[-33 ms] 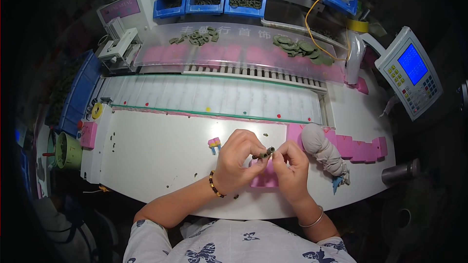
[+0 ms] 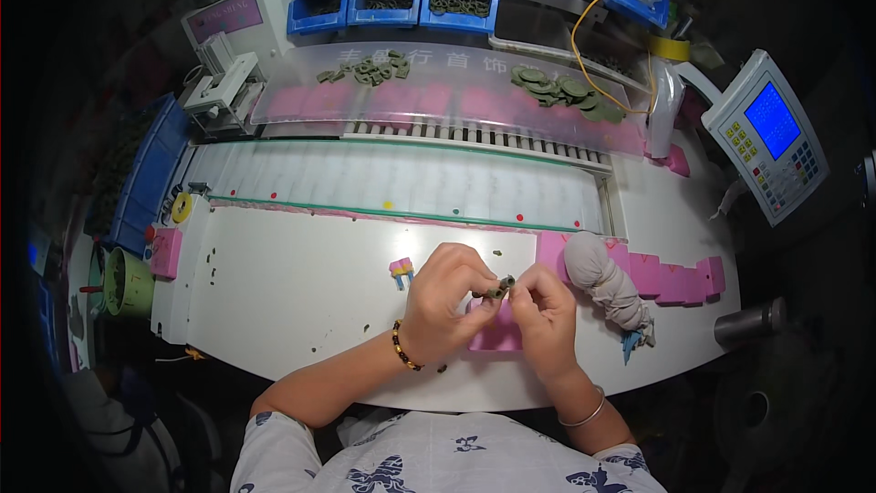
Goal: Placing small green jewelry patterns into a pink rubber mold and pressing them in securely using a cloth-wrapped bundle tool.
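Observation:
Close together over a pink block [image 2: 494, 338], my two hands work at small dark green pieces [image 2: 497, 291] with tube-like ends. My left hand [image 2: 445, 297] pinches one of them between thumb and fingertips. Thumb and forefinger of my right hand [image 2: 546, 315] close on the other end; the fingers partly hide where the pieces meet. Left of my left hand lies a small pink and yellow item with blue prongs [image 2: 401, 271]. A grey cloth bundle [image 2: 604, 281] rests just right of my right hand.
Behind my hands runs a white ribbed belt [image 2: 401, 184] with coloured dots. Past it, a clear cover [image 2: 456, 82] carries green pieces. Pink blocks [image 2: 671, 281] line the right side, below a keypad with a blue screen [image 2: 771, 132]. Blue bins [image 2: 458, 9] stand at the back.
The green pieces have turned very slightly between my fingertips. The dots on the white belt have shifted a little to the left.

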### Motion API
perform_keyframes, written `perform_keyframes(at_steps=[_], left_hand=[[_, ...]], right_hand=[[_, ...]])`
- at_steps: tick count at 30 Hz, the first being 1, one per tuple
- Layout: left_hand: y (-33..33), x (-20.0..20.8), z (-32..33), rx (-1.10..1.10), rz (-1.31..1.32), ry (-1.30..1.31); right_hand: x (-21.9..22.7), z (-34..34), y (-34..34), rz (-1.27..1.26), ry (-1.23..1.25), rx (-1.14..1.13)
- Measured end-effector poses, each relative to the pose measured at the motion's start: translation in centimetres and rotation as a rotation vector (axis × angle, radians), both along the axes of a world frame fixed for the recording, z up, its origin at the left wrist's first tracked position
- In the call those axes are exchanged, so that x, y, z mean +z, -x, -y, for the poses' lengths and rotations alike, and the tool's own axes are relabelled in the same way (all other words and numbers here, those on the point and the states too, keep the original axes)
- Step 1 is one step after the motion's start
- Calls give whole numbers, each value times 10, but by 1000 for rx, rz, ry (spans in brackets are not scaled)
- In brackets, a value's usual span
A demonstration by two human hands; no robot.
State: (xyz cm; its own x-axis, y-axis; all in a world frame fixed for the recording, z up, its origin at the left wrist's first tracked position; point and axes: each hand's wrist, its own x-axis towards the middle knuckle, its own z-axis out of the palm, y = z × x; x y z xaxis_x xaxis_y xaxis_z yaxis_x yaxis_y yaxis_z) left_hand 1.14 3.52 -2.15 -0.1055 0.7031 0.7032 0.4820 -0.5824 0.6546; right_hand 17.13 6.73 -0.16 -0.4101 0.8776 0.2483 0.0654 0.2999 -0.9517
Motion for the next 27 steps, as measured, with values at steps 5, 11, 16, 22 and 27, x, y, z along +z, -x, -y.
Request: perform_keyframes(at_steps=[5, 11, 16, 22, 27], left_hand=[[5, -6, -3, 28, 91, 91], [9, -10, -2, -76, 355, 302], [9, -5, -1, -42, 151, 121], [11, -1, -1, -78, 22, 53], [11, 3, 0, -41, 1, 47]], right_hand=[[8, 4, -1, -197, 397, 102], [-2, -19, -29, 126, 171, 35], [7, -17, -20, -174, 485, 89], [-1, -20, -21, -287, 659, 221], [1, -18, -20, -294, 591, 218]])
